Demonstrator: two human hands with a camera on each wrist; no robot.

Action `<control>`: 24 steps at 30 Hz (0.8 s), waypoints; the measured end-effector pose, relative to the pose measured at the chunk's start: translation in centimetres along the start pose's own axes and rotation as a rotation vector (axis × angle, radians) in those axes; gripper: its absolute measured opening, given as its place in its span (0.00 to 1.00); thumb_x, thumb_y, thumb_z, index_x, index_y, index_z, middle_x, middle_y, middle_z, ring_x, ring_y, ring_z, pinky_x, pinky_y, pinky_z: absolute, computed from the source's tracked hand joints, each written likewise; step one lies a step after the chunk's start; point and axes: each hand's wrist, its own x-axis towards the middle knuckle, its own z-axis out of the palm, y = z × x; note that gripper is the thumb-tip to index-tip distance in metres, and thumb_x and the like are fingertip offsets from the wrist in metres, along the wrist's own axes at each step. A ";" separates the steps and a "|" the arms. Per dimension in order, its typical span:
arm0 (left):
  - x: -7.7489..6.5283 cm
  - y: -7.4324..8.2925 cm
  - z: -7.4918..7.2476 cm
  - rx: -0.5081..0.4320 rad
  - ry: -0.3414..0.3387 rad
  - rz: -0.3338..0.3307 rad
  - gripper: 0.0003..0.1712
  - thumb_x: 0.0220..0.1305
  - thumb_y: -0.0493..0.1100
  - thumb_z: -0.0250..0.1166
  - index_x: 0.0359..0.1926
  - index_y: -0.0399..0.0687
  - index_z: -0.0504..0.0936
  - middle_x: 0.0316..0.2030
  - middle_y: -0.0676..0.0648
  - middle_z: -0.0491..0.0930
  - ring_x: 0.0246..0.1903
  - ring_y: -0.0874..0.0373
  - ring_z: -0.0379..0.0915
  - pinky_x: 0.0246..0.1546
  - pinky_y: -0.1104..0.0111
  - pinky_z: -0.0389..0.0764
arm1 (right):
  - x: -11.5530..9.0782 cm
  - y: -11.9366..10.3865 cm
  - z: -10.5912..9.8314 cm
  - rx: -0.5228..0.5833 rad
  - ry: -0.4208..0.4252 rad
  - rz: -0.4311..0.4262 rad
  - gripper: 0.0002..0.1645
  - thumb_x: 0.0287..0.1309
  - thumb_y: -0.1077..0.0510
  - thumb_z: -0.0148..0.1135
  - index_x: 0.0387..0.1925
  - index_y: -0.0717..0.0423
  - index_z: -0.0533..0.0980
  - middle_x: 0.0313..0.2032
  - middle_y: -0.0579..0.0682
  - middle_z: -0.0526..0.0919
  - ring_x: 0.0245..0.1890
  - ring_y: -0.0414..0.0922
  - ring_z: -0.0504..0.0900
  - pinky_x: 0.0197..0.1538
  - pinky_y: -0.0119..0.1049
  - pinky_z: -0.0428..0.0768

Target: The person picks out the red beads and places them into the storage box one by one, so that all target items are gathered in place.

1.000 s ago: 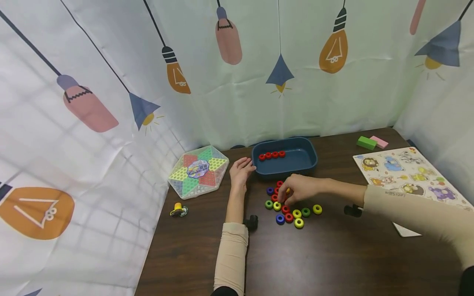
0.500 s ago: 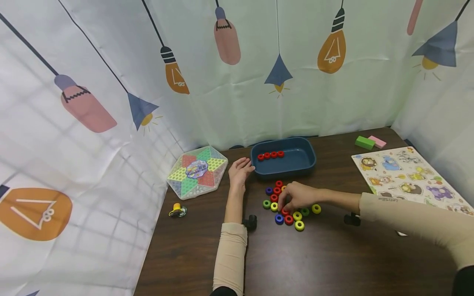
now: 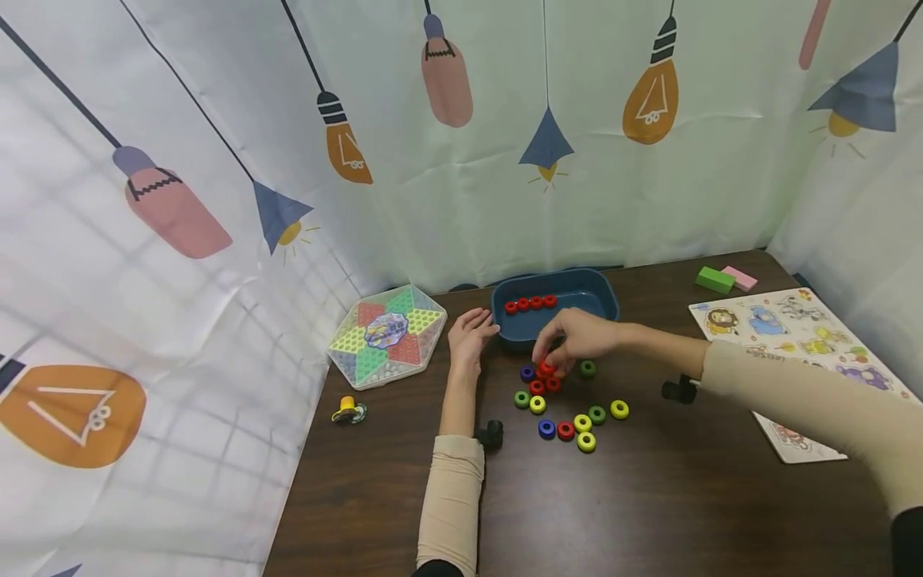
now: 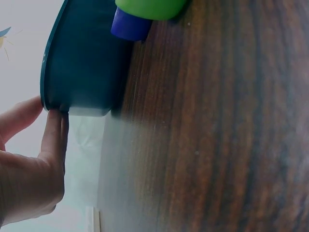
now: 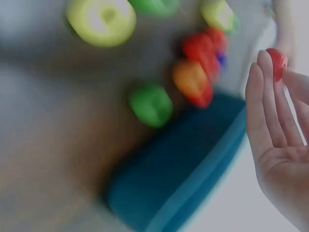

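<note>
My right hand (image 3: 580, 332) is over the front edge of the dark blue tray (image 3: 590, 298), pinching a red ring (image 5: 277, 64) between thumb and fingertips. Below that hand, several loose rings lie on the table, among them a blue one (image 3: 546, 429), a yellow one (image 3: 619, 409) and a green one (image 3: 587, 369). Inside the tray, several red rings (image 3: 523, 304) stand in a row along the left part. My left hand (image 3: 467, 340) rests at the tray's left end, its fingertips touching the rim (image 4: 44, 99) in the left wrist view.
A hexagonal Chinese checkers box (image 3: 387, 336) lies left of the tray, with a small yellow-topped toy (image 3: 349, 409) nearer. To the right are an animal picture board (image 3: 786, 336), a green block (image 3: 715, 280) and a pink block (image 3: 739, 278). A printed curtain (image 3: 483, 208) stands behind the table.
My right hand has risen from the ring pile toward the tray, now holding a red ring. A green ring and the nearer rings show uncovered. My left hand stays at the tray's end.
</note>
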 end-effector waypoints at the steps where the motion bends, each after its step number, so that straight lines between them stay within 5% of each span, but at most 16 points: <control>1: 0.0 0.0 0.0 0.001 0.002 -0.002 0.34 0.48 0.19 0.67 0.58 0.36 0.74 0.56 0.36 0.78 0.56 0.51 0.77 0.46 0.66 0.82 | 0.2 -0.3 -1.2 -0.006 0.028 0.010 0.11 0.58 0.64 0.67 0.44 0.54 0.84 0.41 0.51 0.87 0.31 0.54 0.88 0.34 0.46 0.86; 5: 0.1 0.0 -0.1 0.006 0.004 -0.001 0.33 0.48 0.20 0.68 0.57 0.38 0.75 0.56 0.37 0.78 0.55 0.51 0.78 0.46 0.67 0.82 | 1.4 -0.3 -5.9 -0.036 0.147 0.051 0.12 0.61 0.65 0.64 0.46 0.56 0.83 0.45 0.56 0.86 0.34 0.55 0.87 0.38 0.49 0.85; 10: 0.1 0.0 -0.4 0.005 -0.005 0.001 0.33 0.49 0.20 0.68 0.58 0.37 0.73 0.57 0.35 0.77 0.56 0.50 0.77 0.47 0.66 0.82 | 3.3 2.6 -9.4 -0.074 0.256 0.139 0.14 0.62 0.67 0.61 0.49 0.64 0.81 0.46 0.62 0.84 0.35 0.57 0.87 0.39 0.49 0.85; 18: -0.3 -0.3 -0.6 0.017 -0.008 -0.005 0.32 0.49 0.21 0.68 0.57 0.39 0.74 0.57 0.36 0.77 0.57 0.49 0.76 0.49 0.65 0.81 | 5.4 7.7 -9.6 -0.110 0.341 0.248 0.13 0.60 0.69 0.57 0.46 0.67 0.81 0.42 0.62 0.85 0.33 0.56 0.88 0.38 0.51 0.85; 24: -0.1 -0.1 -0.2 0.016 -0.017 0.009 0.32 0.49 0.21 0.68 0.57 0.38 0.75 0.55 0.37 0.78 0.57 0.49 0.76 0.48 0.65 0.82 | 5.6 8.5 -9.1 -0.088 0.339 0.254 0.19 0.58 0.73 0.51 0.49 0.68 0.79 0.48 0.65 0.83 0.37 0.57 0.87 0.42 0.51 0.85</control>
